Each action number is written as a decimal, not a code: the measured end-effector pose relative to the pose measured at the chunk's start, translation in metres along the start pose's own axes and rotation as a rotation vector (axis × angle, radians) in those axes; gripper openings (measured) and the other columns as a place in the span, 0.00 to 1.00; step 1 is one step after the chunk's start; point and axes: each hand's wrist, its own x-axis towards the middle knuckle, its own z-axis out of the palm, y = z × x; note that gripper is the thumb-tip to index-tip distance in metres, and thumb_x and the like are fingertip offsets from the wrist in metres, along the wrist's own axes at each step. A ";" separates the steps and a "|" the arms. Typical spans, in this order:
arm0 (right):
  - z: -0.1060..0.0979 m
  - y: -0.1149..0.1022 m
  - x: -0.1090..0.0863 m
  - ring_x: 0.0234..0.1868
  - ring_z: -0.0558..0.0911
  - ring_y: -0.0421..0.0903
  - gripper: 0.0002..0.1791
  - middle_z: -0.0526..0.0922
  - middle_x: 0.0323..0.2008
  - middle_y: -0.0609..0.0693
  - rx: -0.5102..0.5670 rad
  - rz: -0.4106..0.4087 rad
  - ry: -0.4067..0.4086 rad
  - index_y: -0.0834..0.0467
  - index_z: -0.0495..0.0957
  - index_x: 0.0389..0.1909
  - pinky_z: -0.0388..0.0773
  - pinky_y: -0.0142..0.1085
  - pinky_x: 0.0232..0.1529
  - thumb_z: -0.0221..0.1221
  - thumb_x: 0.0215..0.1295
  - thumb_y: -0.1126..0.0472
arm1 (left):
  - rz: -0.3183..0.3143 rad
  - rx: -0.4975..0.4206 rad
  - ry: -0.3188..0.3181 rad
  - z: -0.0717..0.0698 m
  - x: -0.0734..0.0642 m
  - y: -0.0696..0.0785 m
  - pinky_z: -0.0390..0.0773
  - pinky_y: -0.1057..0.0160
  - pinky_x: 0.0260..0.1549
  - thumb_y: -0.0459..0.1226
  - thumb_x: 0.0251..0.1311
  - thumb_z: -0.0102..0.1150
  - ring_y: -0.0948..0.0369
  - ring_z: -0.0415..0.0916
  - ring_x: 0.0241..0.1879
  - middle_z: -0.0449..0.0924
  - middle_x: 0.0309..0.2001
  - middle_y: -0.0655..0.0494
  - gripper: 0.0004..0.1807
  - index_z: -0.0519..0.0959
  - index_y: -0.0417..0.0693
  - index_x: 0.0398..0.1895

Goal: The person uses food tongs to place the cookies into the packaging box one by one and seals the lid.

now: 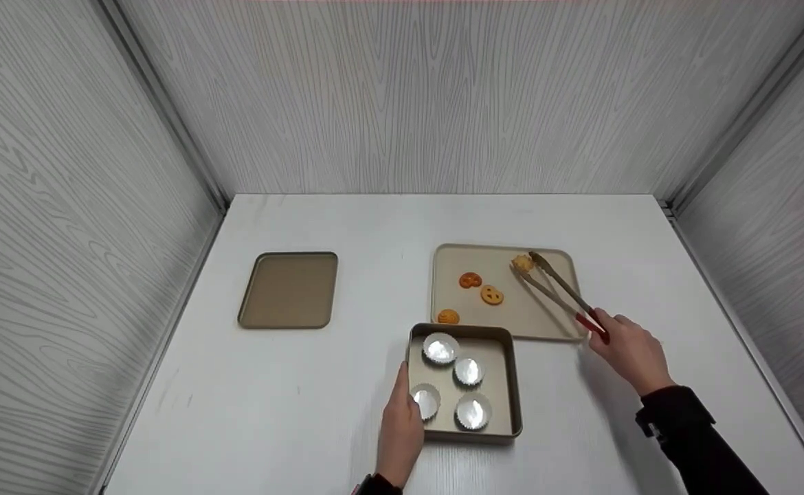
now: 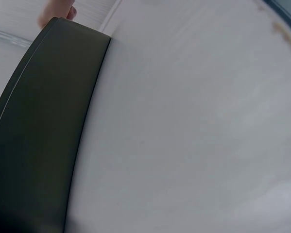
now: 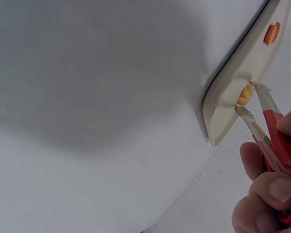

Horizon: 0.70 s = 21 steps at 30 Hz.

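Observation:
My right hand [image 1: 627,350] holds red-handled tongs [image 1: 559,292], curled around the grips in the right wrist view. The tong tips stand on either side of a rough golden cookie [image 1: 523,263], near the far edge of a beige rectangular tray [image 1: 526,316]. On that tray also lie a pretzel-shaped cookie [image 1: 470,280], a round cookie with holes [image 1: 492,295] and an orange-brown cookie [image 1: 448,316]. My left hand [image 1: 400,430] grips the left side of a deep square baking pan [image 1: 505,385]. Several silvery cups, one a fluted cup [image 1: 473,411], sit inside it.
A smaller square tray [image 1: 288,290] lies bare on the white table [image 1: 292,405] at the left. The deep pan overlaps the near edge of the beige tray in the head view. Grey wood-grain panels [image 1: 436,96] enclose the table at the back and both sides.

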 end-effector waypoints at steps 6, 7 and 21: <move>-0.001 0.000 0.003 0.16 0.73 0.49 0.21 0.76 0.20 0.55 -0.037 -0.010 -0.016 0.63 0.82 0.51 0.72 0.46 0.14 0.72 0.56 0.65 | -0.024 0.001 -0.015 0.000 0.000 0.000 0.64 0.48 0.71 0.27 0.76 0.36 0.50 0.60 0.74 0.60 0.77 0.43 0.29 0.55 0.35 0.79; -0.001 0.000 0.003 0.16 0.74 0.51 0.21 0.77 0.20 0.56 -0.040 -0.010 -0.017 0.63 0.82 0.51 0.73 0.46 0.14 0.74 0.57 0.63 | -0.025 0.000 -0.016 -0.001 0.000 0.000 0.64 0.48 0.71 0.27 0.76 0.36 0.51 0.60 0.74 0.60 0.77 0.43 0.29 0.55 0.35 0.79; 0.003 0.001 0.002 0.17 0.77 0.53 0.17 0.81 0.22 0.57 -0.029 -0.015 0.037 0.62 0.83 0.45 0.72 0.46 0.14 0.75 0.56 0.62 | -0.004 0.008 -0.008 -0.001 0.001 0.000 0.63 0.47 0.71 0.25 0.76 0.36 0.49 0.60 0.75 0.60 0.77 0.42 0.29 0.56 0.34 0.79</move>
